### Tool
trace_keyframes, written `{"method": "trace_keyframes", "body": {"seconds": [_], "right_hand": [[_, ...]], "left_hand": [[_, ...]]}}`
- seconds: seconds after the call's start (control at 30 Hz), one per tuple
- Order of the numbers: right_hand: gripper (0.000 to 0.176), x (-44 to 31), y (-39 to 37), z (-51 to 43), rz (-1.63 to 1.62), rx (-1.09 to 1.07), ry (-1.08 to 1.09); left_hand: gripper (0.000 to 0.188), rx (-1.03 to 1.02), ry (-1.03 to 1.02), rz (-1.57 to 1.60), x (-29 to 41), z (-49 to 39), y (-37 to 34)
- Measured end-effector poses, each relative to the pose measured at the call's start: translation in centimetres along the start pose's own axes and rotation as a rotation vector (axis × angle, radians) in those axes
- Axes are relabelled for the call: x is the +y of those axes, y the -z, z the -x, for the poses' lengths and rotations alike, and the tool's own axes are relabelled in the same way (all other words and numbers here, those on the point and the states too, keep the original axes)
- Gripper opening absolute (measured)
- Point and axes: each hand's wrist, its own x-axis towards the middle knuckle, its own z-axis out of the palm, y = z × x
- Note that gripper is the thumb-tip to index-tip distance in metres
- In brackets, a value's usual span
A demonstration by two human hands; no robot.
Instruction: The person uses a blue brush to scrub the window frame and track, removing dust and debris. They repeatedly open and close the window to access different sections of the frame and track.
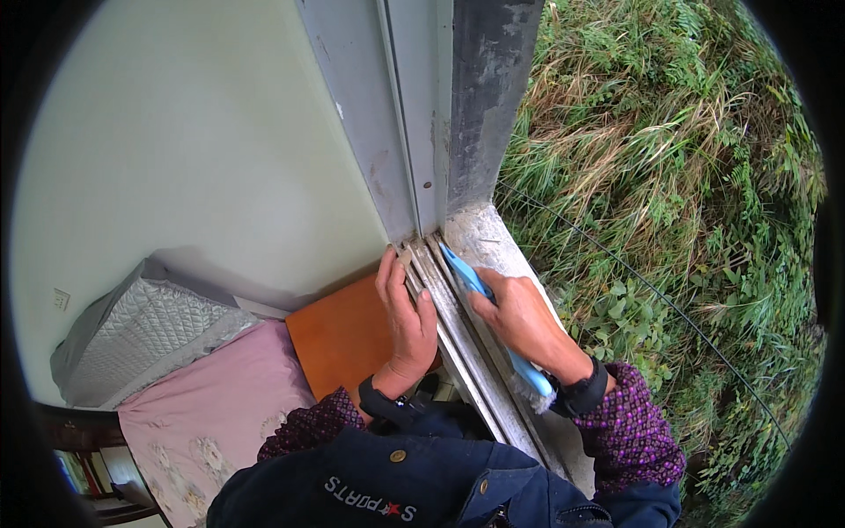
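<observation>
My right hand (pixel 525 317) is closed around the middle of a light-blue plastic brush (pixel 528 371). Its narrow tip reaches into the window's bottom track (pixel 462 317) near the corner of the frame, and pale bristles at the other end point towards me. My left hand (pixel 410 317) rests on the inner edge of the track, fingers stretched towards the upright window frame (pixel 412 132). A small tan piece shows by its fingertips; whether the fingers grip it, I cannot tell. Dirt and white marks cover the metal rails.
Outside the rough concrete sill (pixel 478 234), a black cable (pixel 647 284) crosses in front of grass and shrubs (pixel 634 165). Indoors, to the left, are an orange-brown wooden surface (pixel 343 330), a bed with a pink cover (pixel 231 389) and a grey quilted item (pixel 158 330) against the wall.
</observation>
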Motion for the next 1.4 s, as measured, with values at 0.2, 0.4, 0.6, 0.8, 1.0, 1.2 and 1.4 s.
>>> {"method": "trace_keyframes", "body": {"seconds": [0.2,0.4,0.6,0.8,1.0,1.2,1.4], "right_hand": [[0.04,0.3,-1.1,-0.7,0.057,0.04,0.031],[0.043,0.8,-1.5,0.6,-0.071,0.069,0.034],[0.041,1.8,1.1,3.0,-0.275,0.226,-0.09],[0.037,2.2,2.6,3.6,-0.515,0.097,-0.215],[0.037,0.9,1.6,1.1,-0.136,-0.094,0.0],[0.033,1.5,2.1,-1.8,-0.112,-0.089,0.118],[0.035,1.6,-0.4,-1.2,-0.006,-0.03,0.034]], "left_hand": [[0.052,0.004,-0.008,0.006,-0.1,0.0,-0.1],[0.053,0.0,-0.001,0.022,-0.1,0.0,-0.1],[0.052,0.004,0.007,0.03,-0.1,0.0,-0.1],[0.052,0.002,0.008,0.021,-0.1,0.1,-0.2],[0.054,-0.011,-0.002,0.038,-0.2,0.0,-0.1],[0.055,-0.022,0.007,0.061,-0.2,0.1,-0.1],[0.055,-0.019,-0.002,0.037,-0.3,0.0,-0.1]]}}
